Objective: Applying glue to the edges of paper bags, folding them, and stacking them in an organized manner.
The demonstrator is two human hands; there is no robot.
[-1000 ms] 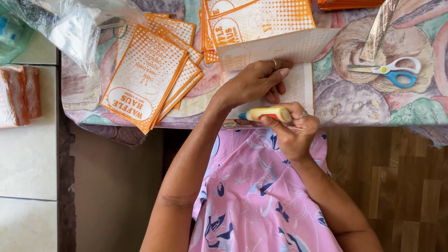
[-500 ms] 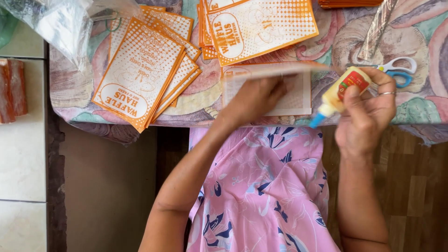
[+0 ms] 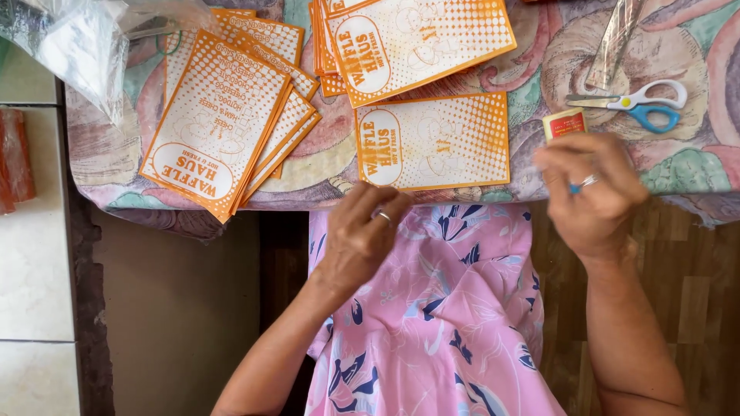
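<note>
While right hand grips glue bottle, left hand — loosely curled, empty — sits just below orange-printed bag; more bags stacked left.

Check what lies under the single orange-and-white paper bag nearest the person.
The single bag lies flat on the patterned tablecloth, its top edge tucked beneath the bag pile behind it. Anything directly under it is covered.

Bright, even daylight, soft shadows under the table edge, motion blur on the right hand.
</note>
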